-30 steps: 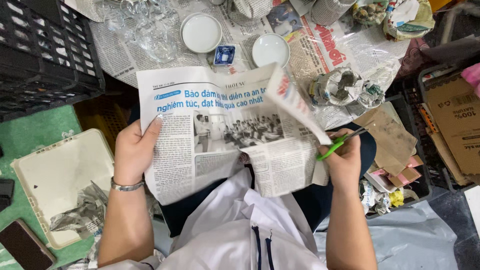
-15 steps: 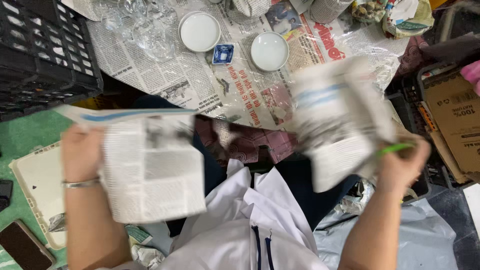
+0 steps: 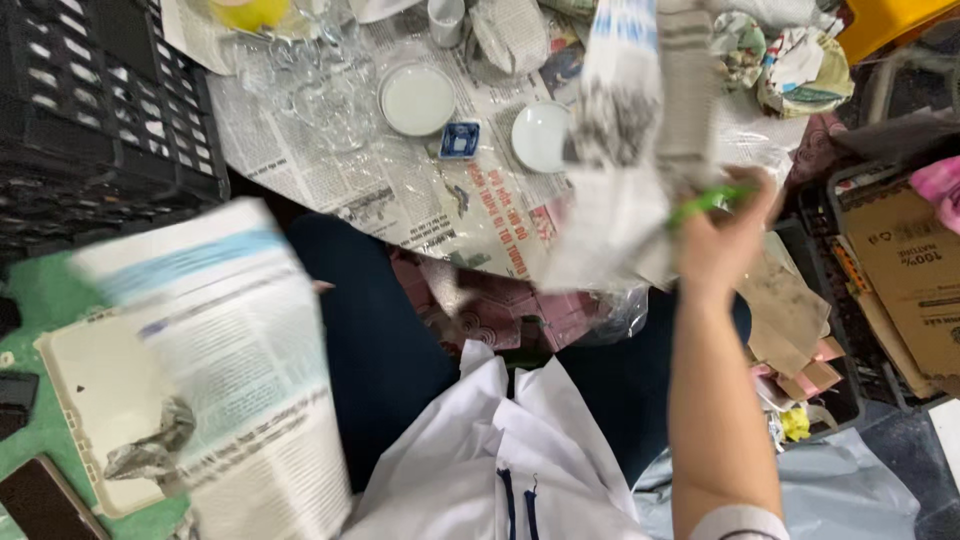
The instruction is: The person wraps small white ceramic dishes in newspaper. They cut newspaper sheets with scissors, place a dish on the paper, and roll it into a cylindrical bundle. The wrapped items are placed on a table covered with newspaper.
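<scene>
Up at 1 o'clock, the right hand is raised over the table, fingers closed around a blurred piece of newspaper and green-handled scissors together. That sheet hangs from the hand and stands above the table's far edge, hiding part of what lies behind it.

At 8 o'clock a 2nd, larger newspaper sheet sweeps across the lower left, smeared by motion. The left hand is hidden behind it, so its fingers cannot be told. Under that sheet lies a cream tray on a green floor, with a crumpled scrap on it.

On the table, covered in newspaper, 2 white dishes sit near the middle: the larger dish at 11 o'clock of a small blue-and-white square dish, the smaller dish at 3 o'clock of it. Clear glasses cluster just left of the larger dish. A black crate fills the 10 o'clock corner. At 3 o'clock a cardboard box lies flat beside brown paper scraps. The person's white shirt shows at 6 o'clock.
</scene>
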